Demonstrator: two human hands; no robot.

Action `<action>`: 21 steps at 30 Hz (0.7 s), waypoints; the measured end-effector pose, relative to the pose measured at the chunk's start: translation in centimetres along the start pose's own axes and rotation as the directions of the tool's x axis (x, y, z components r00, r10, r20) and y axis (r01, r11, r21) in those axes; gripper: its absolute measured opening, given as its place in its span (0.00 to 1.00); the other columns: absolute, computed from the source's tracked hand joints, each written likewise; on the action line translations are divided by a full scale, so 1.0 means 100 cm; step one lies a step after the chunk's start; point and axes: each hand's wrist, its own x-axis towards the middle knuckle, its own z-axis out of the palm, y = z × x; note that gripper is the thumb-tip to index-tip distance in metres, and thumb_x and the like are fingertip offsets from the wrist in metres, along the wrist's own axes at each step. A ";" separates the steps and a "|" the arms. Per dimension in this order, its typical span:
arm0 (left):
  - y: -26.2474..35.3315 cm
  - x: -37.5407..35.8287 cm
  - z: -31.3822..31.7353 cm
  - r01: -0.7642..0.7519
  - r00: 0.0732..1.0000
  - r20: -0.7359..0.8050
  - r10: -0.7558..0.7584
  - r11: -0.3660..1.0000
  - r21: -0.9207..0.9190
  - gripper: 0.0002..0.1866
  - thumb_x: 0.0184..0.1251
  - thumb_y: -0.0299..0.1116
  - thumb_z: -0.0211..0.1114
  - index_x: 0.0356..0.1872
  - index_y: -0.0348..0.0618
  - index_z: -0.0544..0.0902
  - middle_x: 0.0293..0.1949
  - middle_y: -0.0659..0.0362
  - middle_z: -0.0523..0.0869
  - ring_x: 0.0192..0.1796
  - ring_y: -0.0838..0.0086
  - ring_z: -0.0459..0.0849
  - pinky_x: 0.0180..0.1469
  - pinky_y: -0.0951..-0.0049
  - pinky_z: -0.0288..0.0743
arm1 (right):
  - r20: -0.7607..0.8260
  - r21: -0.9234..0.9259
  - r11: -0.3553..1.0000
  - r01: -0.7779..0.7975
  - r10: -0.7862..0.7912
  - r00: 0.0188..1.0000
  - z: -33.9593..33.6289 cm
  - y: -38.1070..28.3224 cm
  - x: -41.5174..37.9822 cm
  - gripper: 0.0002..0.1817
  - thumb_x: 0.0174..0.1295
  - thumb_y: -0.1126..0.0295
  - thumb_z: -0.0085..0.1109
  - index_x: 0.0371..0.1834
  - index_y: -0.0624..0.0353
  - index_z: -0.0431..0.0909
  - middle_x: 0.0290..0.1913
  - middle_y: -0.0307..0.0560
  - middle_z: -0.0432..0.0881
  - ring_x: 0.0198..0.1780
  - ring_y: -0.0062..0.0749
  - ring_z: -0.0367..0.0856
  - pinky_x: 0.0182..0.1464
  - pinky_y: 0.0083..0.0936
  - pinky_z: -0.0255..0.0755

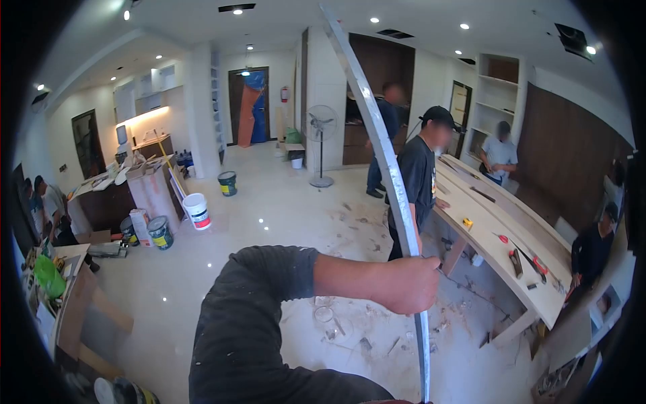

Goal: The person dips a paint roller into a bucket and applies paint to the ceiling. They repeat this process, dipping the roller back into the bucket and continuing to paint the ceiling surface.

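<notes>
My left hand (410, 286) is closed around a long silver metal bar (377, 128). The bar stands nearly upright in front of me and runs from the ceiling area down past the bottom edge. It looks bent in this wide, curved view. My left arm, in a dark sleeve, reaches across from the left with the elbow raised. My right hand does not show. Just beyond the bar, a person in a black cap and dark shirt (417, 168) stands at a long wooden workbench (494, 222), one hand on its edge.
Tools lie on the bench, including a yellow tape measure (468, 222) and red-handled pliers (540, 264). Other people stand around it. Debris litters the floor (363, 337). A pedestal fan (321, 145), a white bucket (196, 211) and paint pails stand farther back. Boards and clutter line the left.
</notes>
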 end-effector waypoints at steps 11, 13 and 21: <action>-0.009 0.035 -0.058 0.064 0.995 -0.065 -0.076 0.984 -0.167 0.14 0.41 0.45 0.69 0.19 0.47 0.77 0.20 0.61 0.74 0.29 0.66 0.77 0.38 0.63 0.68 | 0.109 -0.508 0.861 -0.015 0.081 0.991 -0.037 -0.146 -0.043 0.05 0.50 0.70 0.60 0.27 0.57 0.76 0.27 0.53 0.81 0.27 0.45 0.79 0.30 0.41 0.76; -0.011 0.046 -0.074 0.090 0.993 -0.074 -0.095 0.994 -0.068 0.25 0.44 0.55 0.71 0.20 0.43 0.74 0.20 0.58 0.69 0.26 0.62 0.71 0.37 0.60 0.67 | 0.118 -0.313 0.942 -0.120 0.164 0.979 -0.004 -0.128 -0.024 0.05 0.55 0.69 0.56 0.24 0.56 0.73 0.24 0.51 0.75 0.25 0.41 0.74 0.27 0.36 0.71; -0.125 -0.025 -0.089 0.166 0.968 0.147 -0.205 0.957 0.239 0.34 0.56 0.47 0.73 0.57 0.32 0.76 0.54 0.45 0.77 0.57 0.54 0.77 0.61 0.49 0.68 | 0.551 0.813 -0.194 -0.549 0.564 0.615 -0.014 -0.319 -0.066 0.12 0.64 0.63 0.52 0.24 0.54 0.69 0.18 0.37 0.69 0.15 0.18 0.60 0.16 0.18 0.60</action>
